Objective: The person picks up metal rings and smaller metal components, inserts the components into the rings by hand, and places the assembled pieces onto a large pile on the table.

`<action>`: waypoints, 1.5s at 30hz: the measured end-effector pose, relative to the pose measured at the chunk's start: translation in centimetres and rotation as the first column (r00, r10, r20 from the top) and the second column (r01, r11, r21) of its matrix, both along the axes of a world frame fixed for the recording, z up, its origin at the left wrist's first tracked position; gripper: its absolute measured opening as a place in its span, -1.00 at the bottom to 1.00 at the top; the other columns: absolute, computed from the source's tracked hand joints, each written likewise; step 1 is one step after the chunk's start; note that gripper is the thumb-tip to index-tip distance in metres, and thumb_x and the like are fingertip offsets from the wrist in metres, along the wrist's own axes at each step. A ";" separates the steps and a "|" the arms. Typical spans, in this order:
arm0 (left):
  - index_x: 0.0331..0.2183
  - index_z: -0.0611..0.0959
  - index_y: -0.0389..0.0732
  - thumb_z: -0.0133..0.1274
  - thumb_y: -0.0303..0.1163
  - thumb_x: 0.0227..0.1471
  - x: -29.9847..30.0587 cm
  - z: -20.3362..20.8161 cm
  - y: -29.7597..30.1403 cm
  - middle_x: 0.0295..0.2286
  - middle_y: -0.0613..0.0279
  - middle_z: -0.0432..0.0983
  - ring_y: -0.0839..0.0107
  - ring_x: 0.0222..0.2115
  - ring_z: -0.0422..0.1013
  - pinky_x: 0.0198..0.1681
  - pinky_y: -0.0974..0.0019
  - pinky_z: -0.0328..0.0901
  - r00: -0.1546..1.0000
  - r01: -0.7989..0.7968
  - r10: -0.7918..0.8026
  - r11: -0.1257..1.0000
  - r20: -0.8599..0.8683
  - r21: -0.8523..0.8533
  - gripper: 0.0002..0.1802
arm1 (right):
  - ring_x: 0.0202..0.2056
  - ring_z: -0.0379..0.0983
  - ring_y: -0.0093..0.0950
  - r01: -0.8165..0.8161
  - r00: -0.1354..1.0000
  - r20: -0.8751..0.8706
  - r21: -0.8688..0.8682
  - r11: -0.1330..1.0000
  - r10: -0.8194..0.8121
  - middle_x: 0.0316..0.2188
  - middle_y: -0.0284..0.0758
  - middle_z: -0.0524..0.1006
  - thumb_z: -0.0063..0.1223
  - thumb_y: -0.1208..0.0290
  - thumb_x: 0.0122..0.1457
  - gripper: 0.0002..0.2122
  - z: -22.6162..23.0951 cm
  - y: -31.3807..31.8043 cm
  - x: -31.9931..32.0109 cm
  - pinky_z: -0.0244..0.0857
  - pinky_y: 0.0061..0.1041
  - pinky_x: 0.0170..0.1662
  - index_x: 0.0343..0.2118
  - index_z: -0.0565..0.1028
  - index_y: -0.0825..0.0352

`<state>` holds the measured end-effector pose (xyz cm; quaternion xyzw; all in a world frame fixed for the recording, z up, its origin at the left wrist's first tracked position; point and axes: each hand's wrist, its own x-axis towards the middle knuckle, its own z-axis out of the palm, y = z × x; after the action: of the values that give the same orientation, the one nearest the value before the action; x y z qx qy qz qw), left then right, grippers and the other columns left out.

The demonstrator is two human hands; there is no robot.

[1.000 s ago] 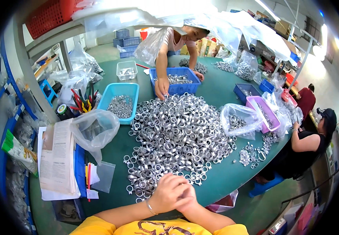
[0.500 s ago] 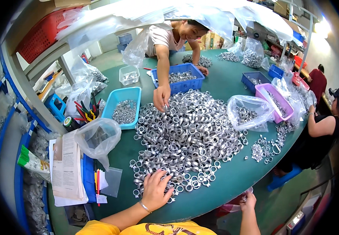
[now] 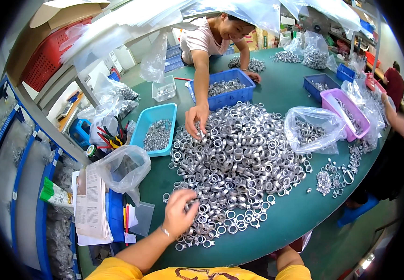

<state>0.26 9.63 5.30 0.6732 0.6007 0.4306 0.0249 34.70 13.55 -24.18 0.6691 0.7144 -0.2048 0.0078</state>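
Note:
A big heap of silvery metal rings (image 3: 239, 158) lies on the green tabletop (image 3: 267, 224). My left hand (image 3: 179, 213) is over the heap's near left edge, its fingers bent and apart; I see nothing held in it. Of my right arm, the forearm (image 3: 291, 259) shows at the table's near edge. Its hand is mostly hidden at that edge, so its fingers cannot be made out. Across the table a co-worker's hand (image 3: 197, 122) reaches to the heap's far left side, fingertips at the rings.
A turquoise tray (image 3: 173, 116) and a blue crate (image 3: 250, 95) hold small metal parts. Right of the heap are an open plastic bag (image 3: 293, 140) and a pink basket (image 3: 356, 134). Newspapers (image 3: 90, 205), pliers (image 3: 111, 137) and another bag (image 3: 134, 172) lie left. Another person sits right.
My left hand has lifted off the near rings and bent its fingers. My right hand has gone from beside the table to behind its edge. The whole view has shifted slightly.

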 end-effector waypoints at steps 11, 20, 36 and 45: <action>-0.42 0.53 -0.27 0.17 -0.52 -0.27 -2.3 2.2 15.8 -0.46 0.24 0.30 0.48 -0.60 0.25 -0.51 0.41 0.22 0.983 -0.167 0.143 0.958 0.117 0.233 -0.77 | -0.50 0.37 -0.44 -0.162 0.986 -0.017 0.114 0.980 0.165 -0.52 -0.30 0.48 -0.04 0.51 0.04 -0.86 2.6 -3.1 1.1 0.24 -0.54 -0.40 -0.34 0.44 0.43; -0.44 0.53 -0.18 0.29 -0.30 -0.38 -0.1 1.9 16.5 -0.44 0.23 0.31 0.26 -0.40 0.31 -0.35 0.23 0.20 0.988 -0.152 0.150 0.948 0.029 0.280 -0.63 | -0.42 0.40 -0.41 -0.180 0.953 -0.152 0.410 0.894 0.262 -0.48 -0.29 0.50 -0.06 0.55 0.04 -0.87 6.4 -5.9 2.5 0.28 -0.53 -0.30 -0.34 0.45 0.46; -0.51 0.52 -0.31 0.23 -0.54 -0.31 1.4 3.7 13.7 -0.45 0.15 0.46 0.27 -0.45 0.41 -0.40 0.34 0.31 0.971 0.234 -0.226 0.860 -0.073 0.453 -0.78 | -0.49 0.30 -0.69 0.871 0.264 -0.961 0.201 0.447 -0.082 -0.43 -0.38 0.42 -0.11 0.61 0.10 -0.90 18.6 -5.4 6.4 0.23 -0.74 -0.44 -0.31 0.39 0.39; -0.46 0.55 -0.29 0.18 -0.65 -0.32 5.9 3.5 6.1 -0.47 0.12 0.51 0.31 -0.45 0.46 -0.38 0.39 0.37 0.835 0.502 -0.546 0.808 0.072 0.308 -0.77 | -0.44 0.39 -0.58 0.328 0.364 -0.865 0.465 0.822 0.345 -0.38 -0.28 0.44 0.09 0.67 -0.07 -0.82 31.0 -1.1 -9.9 0.27 -0.69 -0.38 -0.33 0.47 0.43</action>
<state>6.12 15.69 8.79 0.7735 0.3212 0.5379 0.0961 24.83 12.49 6.84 0.3982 0.6191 -0.3220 -0.5953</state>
